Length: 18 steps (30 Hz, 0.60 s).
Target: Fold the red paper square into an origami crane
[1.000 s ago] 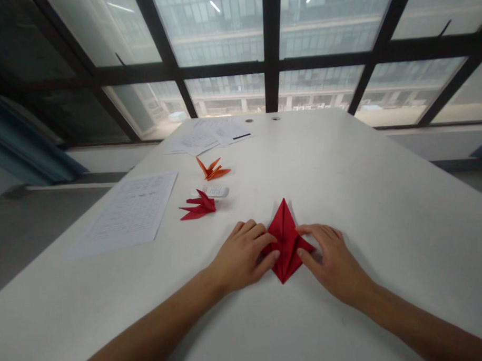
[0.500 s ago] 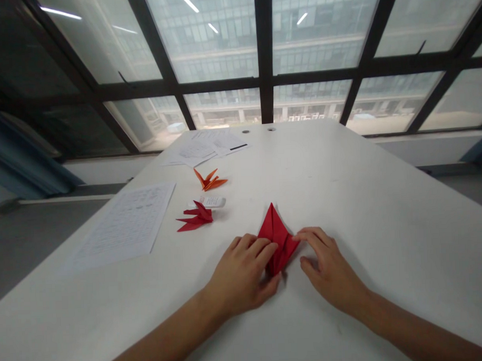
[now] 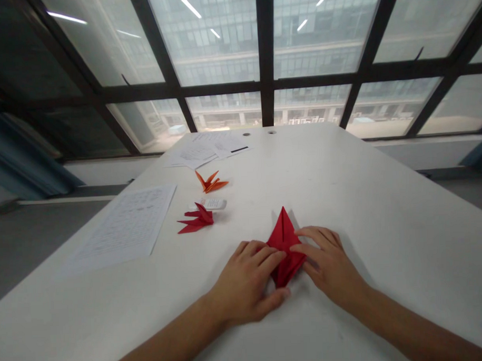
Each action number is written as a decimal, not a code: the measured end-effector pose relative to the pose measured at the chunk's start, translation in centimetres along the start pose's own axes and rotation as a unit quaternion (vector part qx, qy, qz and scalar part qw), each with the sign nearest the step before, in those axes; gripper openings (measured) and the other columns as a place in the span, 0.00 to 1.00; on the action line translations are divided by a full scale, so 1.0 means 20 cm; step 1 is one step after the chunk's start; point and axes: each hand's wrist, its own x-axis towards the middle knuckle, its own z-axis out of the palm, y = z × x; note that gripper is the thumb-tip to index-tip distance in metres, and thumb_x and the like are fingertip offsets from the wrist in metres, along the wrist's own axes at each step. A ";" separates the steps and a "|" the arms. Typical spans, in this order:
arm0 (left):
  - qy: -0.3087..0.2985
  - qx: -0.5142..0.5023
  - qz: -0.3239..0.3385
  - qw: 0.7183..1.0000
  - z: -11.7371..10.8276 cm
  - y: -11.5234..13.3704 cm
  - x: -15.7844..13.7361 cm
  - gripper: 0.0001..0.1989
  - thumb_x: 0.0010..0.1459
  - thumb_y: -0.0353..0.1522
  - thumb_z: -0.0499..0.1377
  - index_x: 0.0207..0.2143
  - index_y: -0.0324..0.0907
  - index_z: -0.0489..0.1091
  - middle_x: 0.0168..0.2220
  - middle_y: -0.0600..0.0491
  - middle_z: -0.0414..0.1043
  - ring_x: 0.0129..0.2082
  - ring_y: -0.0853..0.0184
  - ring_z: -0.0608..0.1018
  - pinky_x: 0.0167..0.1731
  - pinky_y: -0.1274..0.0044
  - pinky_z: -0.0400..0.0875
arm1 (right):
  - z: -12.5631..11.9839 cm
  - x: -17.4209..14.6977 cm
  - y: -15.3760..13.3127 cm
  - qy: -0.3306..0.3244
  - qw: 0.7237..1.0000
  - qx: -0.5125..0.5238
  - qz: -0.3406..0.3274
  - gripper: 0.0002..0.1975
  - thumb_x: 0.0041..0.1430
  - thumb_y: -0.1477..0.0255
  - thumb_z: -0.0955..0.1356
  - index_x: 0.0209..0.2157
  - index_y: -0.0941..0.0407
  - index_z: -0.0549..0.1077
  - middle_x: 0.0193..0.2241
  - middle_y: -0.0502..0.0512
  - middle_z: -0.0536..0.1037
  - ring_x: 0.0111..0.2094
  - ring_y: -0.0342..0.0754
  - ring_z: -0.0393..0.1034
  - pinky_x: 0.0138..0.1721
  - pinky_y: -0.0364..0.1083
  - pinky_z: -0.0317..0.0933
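A red folded paper [image 3: 283, 234], diamond-shaped with a slit down its upper half, lies on the white table between my hands. My left hand [image 3: 248, 283] presses on its left side, fingertips over the middle and thumb near the bottom point. At the right edge, my right hand [image 3: 326, 256] pinches the paper, index finger on top and thumb partly hidden beneath the hand. A finished-looking red origami piece [image 3: 198, 219] with several pointed ends sits left of my hands. Behind it is an orange origami piece [image 3: 211, 182] of similar form.
A white eraser-like block [image 3: 213, 203] with printing lies behind the red origami piece. One printed sheet [image 3: 124, 224] covers the left of the table [image 3: 368, 197]. Several more papers [image 3: 202, 149] lie at the far left, a dark strip on them. Large windows stand beyond.
The red folded paper has shifted slightly right and toward me, with both hands following. My right fingers have moved from its corner onto its right side and closed on it.
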 end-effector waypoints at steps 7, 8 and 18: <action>0.112 -0.041 0.010 0.993 0.03 0.00 0.01 0.15 0.66 0.30 0.60 0.55 0.46 0.71 0.47 0.51 0.79 0.46 0.61 0.76 0.49 0.67 0.65 | -0.04 0.03 -0.03 0.048 0.994 0.095 -0.023 0.08 0.67 0.76 0.68 0.44 0.50 0.75 0.42 0.50 0.82 0.49 0.51 0.73 0.55 0.55 0.59; 0.130 -0.062 0.001 0.990 0.03 0.00 0.01 0.12 0.67 0.29 0.58 0.51 0.45 0.72 0.44 0.52 0.79 0.43 0.63 0.76 0.47 0.68 0.66 | -0.05 0.03 -0.04 0.064 0.992 0.105 -0.024 0.08 0.67 0.77 0.68 0.44 0.50 0.74 0.41 0.50 0.82 0.47 0.50 0.73 0.56 0.55 0.59; 0.107 -0.377 -0.165 0.905 0.02 0.05 0.00 0.23 0.65 0.39 0.63 0.60 0.45 0.67 0.46 0.50 0.79 0.39 0.64 0.80 0.42 0.74 0.74 | -0.08 0.03 -0.09 0.078 0.985 0.155 -0.018 0.09 0.68 0.76 0.68 0.47 0.48 0.73 0.40 0.49 0.80 0.44 0.48 0.73 0.47 0.48 0.68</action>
